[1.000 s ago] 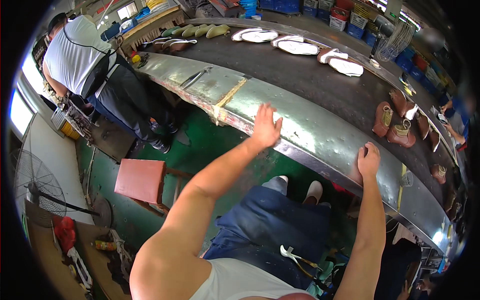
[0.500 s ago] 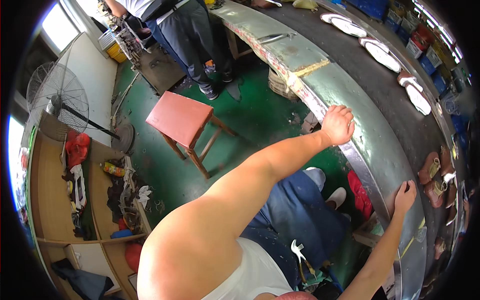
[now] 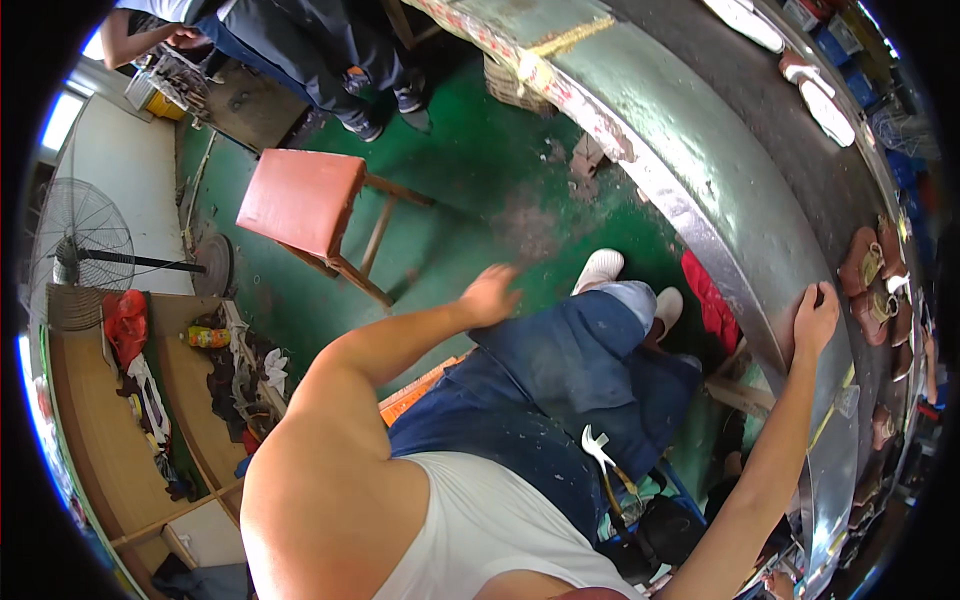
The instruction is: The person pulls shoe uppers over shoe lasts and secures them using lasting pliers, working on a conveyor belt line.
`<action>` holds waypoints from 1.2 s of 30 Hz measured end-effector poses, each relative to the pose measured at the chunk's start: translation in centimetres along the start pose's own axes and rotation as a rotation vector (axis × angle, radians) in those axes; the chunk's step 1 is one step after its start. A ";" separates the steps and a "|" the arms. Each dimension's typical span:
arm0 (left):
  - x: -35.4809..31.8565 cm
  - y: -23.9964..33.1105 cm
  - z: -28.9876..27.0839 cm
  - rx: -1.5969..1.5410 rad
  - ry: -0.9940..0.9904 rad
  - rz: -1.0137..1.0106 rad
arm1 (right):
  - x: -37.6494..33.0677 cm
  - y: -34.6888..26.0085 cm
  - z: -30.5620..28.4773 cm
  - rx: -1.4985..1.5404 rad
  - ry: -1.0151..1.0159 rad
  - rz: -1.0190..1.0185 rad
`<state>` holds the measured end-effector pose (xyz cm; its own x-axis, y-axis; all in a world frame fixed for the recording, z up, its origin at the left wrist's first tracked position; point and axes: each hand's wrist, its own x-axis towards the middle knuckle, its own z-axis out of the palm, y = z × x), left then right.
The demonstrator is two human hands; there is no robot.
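My left hand (image 3: 490, 296) hangs in the air beside my blue-clad thigh, holding nothing. Its fingers are apart and slightly blurred. On the metal-topped bench (image 3: 690, 150), at the right, rests my right hand (image 3: 816, 320). Its fingers are curled, with a small dark spot between thumb and fingers that I cannot make out. Close by it, brown shoes (image 3: 868, 270) with laces sit on the dark strip beyond the metal. A claw hammer (image 3: 597, 446) lies head up by my lap, near the blue apron (image 3: 560, 350).
A red-topped stool (image 3: 302, 200) stands on the green floor at the left. Behind it are a pedestal fan (image 3: 85, 245) and a wooden shelf unit (image 3: 110, 440) with clutter. Another person (image 3: 320, 50) stands at the far left. White-soled shoes (image 3: 825, 112) line the dark strip.
My left hand has let go of the bench edge and moved left and down to beside my thigh. My right hand stays on the bench. The view has shifted, uncovering an orange seat edge.
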<state>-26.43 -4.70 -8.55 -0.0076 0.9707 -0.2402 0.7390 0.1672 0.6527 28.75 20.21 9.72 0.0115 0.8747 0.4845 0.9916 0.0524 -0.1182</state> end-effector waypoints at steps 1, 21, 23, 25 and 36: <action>-3.1 -5.2 2.2 -0.032 -0.081 -0.241 | 0.4 -0.8 0.6 0.002 -0.018 -0.007; -13.1 -7.4 4.9 -0.286 -0.255 -0.947 | 0.8 1.4 0.7 -0.056 -0.038 -0.030; -14.9 -11.2 8.1 -0.042 -0.279 -0.669 | 1.1 0.3 1.7 0.010 -0.012 -0.041; -13.2 -6.5 5.4 -0.111 -0.253 -0.795 | 0.3 2.0 1.3 -0.046 -0.021 -0.017; -12.5 -12.6 7.3 0.028 -0.484 -0.404 | -0.4 0.5 1.5 0.157 0.065 -0.014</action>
<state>-30.77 -20.19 -19.00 0.0112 0.6427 -0.7660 0.7587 0.4935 0.4251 29.08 20.59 8.19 0.0108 0.8405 0.5417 0.9594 0.1440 -0.2426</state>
